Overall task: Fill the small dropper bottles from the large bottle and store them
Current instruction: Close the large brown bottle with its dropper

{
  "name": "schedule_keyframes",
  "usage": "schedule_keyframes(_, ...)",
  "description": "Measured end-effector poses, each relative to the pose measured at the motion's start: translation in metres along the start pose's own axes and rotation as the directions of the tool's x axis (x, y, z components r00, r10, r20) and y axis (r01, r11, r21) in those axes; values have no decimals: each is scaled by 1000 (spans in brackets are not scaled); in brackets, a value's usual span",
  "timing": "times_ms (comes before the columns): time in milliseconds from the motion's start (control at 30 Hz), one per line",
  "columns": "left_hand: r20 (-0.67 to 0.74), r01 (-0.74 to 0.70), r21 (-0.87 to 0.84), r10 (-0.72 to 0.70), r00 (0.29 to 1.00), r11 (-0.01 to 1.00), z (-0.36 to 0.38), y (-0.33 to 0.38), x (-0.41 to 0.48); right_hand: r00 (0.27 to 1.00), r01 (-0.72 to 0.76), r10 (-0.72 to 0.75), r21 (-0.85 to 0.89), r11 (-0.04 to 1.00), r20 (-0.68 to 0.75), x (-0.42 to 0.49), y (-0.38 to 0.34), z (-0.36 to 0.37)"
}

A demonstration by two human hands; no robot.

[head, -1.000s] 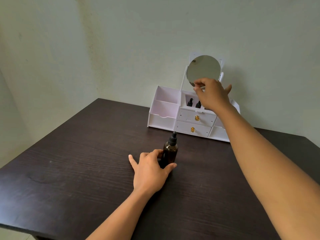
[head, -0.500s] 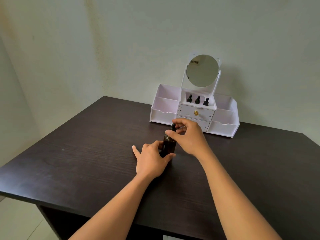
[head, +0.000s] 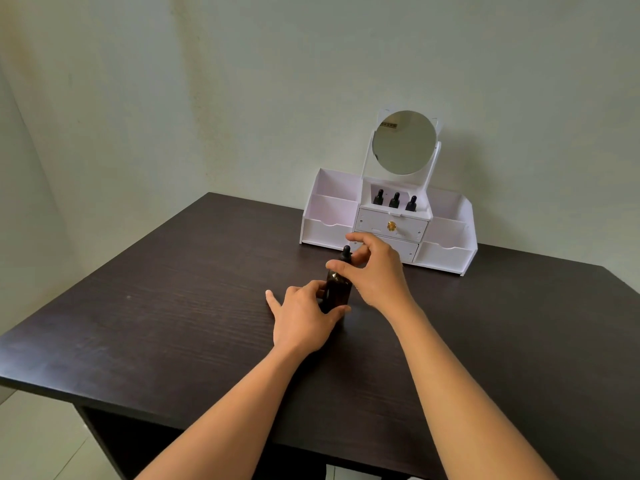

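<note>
Now we have both hands on the large bottle (head: 337, 292), which stands upright on the dark tabletop (head: 173, 306), a short way in front of the white organizer (head: 332, 216). Our left hand (head: 304, 318) grips the amber body low down, thumb on the side away from the organizer, fingers curled round the side facing it, and one finger splayed out over the wood. Our right hand (head: 375, 271) arches over the top, between the bottle and the organizer. Its thumb and forefinger are curled in, pinching the large bottle at its black dropper cap (head: 346, 252), and the other fingers are loosely bent behind.

Up in the organizer, the three small dropper bottles (head: 394, 200) stand in a row in the upper middle compartment. They sit directly under its round mirror (head: 403, 142) and above the top drawer (head: 370, 223) with the gold knob. The lower drawer is partly hidden behind our right hand. The organizer itself sits at the back of the tabletop, close to the wall.
</note>
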State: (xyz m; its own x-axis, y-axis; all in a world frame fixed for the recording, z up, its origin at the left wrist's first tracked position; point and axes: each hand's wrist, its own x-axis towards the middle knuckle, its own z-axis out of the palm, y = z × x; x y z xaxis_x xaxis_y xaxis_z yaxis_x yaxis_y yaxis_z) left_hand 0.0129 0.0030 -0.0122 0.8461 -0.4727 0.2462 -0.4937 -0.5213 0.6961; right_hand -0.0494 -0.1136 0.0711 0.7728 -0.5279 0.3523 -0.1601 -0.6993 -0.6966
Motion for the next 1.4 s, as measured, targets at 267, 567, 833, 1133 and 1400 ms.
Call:
schedule_keyframes(267,-9,1,5,-1,1000,1000,1,-1,1,998,4,-17,203,979,63,-2,-1,-11)
schedule_keyframes(567,-3,3,10,-3,1000,1000,1,-1,1,999,46,-46,176,983,-3,-4,3,-12)
schedule_keyframes(833,-3,2,15,-2,1000,1000,1,0,1,999,28,-32,114,993,42,-4,-6,-9)
schedule_keyframes(1133,7,-3,23,3,1000,1000,-1,0,0,999,5,-10,145,989,36,-5,-5,-10)
schedule_keyframes(1400,4,-3,22,3,1000,1000,0,0,0,999,3,2,112,994,-40,-6,-2,-4)
